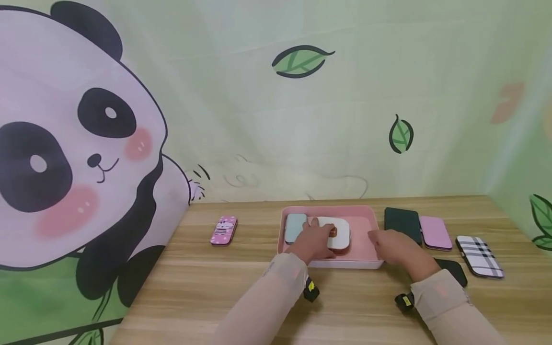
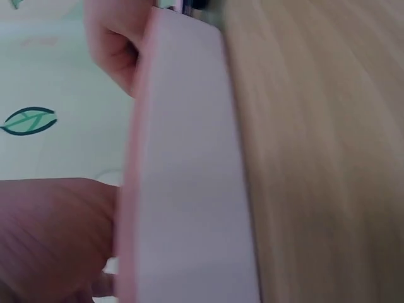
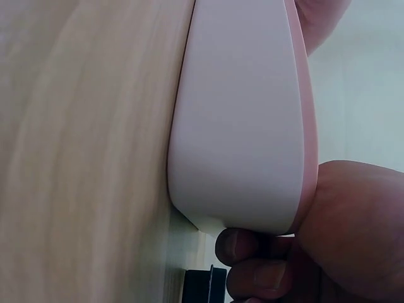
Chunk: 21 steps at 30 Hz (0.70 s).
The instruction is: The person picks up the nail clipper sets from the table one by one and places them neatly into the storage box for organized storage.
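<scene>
Our right hand (image 1: 400,250) pinches pink tray (image 1: 364,235), presumably steadying it; our left hand (image 1: 312,240) grips white case (image 1: 342,235), pale-blue case (image 1: 295,227) just left of grip.

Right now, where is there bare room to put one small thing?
Bare wood lies between the patterned pink case and the tray; inside, a bare strip separates the white case from the right rim. Right of the tray is crowded, with the right hand, green case, lilac case, black case and plaid case.
</scene>
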Available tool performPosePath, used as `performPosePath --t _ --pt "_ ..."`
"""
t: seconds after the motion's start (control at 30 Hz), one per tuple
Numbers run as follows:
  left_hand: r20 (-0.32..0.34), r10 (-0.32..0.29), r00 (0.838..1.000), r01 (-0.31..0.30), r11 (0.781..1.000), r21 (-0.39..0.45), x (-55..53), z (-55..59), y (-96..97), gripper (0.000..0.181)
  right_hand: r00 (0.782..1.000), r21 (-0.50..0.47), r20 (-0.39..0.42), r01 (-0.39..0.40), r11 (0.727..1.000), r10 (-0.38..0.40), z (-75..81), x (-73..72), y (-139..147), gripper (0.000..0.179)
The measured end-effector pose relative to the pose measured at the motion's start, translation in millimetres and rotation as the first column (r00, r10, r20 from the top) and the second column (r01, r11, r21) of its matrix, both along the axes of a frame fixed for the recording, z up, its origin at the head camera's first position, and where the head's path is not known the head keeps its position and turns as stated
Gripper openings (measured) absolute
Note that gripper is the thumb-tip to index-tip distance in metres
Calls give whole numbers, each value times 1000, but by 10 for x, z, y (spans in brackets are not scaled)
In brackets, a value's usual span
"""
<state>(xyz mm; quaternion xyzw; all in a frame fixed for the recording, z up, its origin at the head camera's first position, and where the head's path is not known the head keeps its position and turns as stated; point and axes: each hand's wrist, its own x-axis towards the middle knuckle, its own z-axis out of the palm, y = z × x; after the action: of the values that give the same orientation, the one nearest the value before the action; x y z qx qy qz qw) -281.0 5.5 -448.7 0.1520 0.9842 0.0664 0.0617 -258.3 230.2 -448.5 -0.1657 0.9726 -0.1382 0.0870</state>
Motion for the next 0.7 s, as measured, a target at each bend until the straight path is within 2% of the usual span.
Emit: performPosePath --t 0.13,0.33,0.7 --pt "7 1 1000 -1 999 -33 -6 -7 -2 71 1000 1 -2 1 1000 -1 -7 -6 6 39" --pt "-56 -4 998 0 997 -76 -30 -10 -39 66 1000 -4 12 15 1000 -15 -18 -14 14 40" --pt "-107 -20 994 11 996 -89 -92 -21 -92 68 999 -40 19 33 999 -32 0 -3 1 40"
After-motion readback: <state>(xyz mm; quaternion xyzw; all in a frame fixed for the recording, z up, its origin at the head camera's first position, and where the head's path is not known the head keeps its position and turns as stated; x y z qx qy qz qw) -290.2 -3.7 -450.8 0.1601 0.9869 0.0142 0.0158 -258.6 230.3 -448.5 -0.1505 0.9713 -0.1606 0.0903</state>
